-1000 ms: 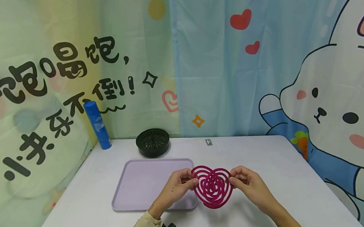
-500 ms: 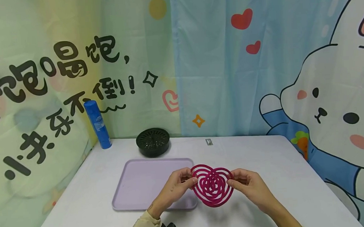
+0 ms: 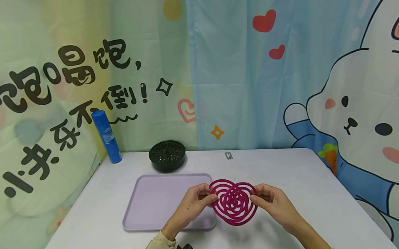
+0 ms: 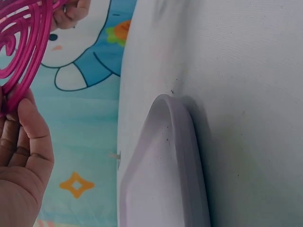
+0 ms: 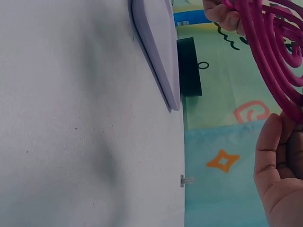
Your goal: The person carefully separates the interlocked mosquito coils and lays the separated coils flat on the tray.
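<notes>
Two magenta mosquito coils (image 3: pixel 235 224), overlapping and nested in each other, are held up above the table's front part. My left hand (image 3: pixel 192 205) pinches their left edge between thumb and fingers. On the opposite edge, the right hand (image 3: pixel 275 204) pinches in the same way. Seen from the left wrist, the coil strands (image 4: pixel 41 45) rise from between the thumb and fingertips. The right wrist view shows the spiral (image 5: pixel 260 45) from its other side, cut off by the frame edge. Whether the two coils are still joined in the middle is hard to tell.
A lilac tray (image 3: pixel 156 203) lies left of the coils, partly behind the left hand. Behind it stands a round black slotted coil holder (image 3: pixel 167 157). A blue cylindrical can (image 3: pixel 107 137) stands at the back left corner. A small metal clip (image 3: pixel 229 156) sits at the table's back edge.
The overlapped coils spread slightly wider and rise a little. The right hand shifts slightly outward with its edge, while the left hand stays nearly still. Other things keep their places.
</notes>
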Available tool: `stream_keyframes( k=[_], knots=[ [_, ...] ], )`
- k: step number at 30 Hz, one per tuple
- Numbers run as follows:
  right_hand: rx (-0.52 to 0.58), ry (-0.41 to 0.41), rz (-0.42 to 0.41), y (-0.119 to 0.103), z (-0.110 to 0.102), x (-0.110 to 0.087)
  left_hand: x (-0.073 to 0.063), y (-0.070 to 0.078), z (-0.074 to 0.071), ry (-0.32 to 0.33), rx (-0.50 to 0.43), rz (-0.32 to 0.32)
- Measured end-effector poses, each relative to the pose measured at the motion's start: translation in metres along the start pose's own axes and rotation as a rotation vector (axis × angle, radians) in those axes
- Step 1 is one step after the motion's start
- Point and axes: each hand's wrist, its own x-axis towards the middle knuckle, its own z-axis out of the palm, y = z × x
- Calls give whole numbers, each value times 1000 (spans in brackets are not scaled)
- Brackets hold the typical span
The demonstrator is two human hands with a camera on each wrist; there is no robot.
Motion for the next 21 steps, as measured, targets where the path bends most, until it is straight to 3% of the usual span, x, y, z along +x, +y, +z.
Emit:
stream_keyframes(
  k=[21],
  knots=[
    [10,43,14,-3,0,0,-1,2,-1,84,28,2]
  ],
)
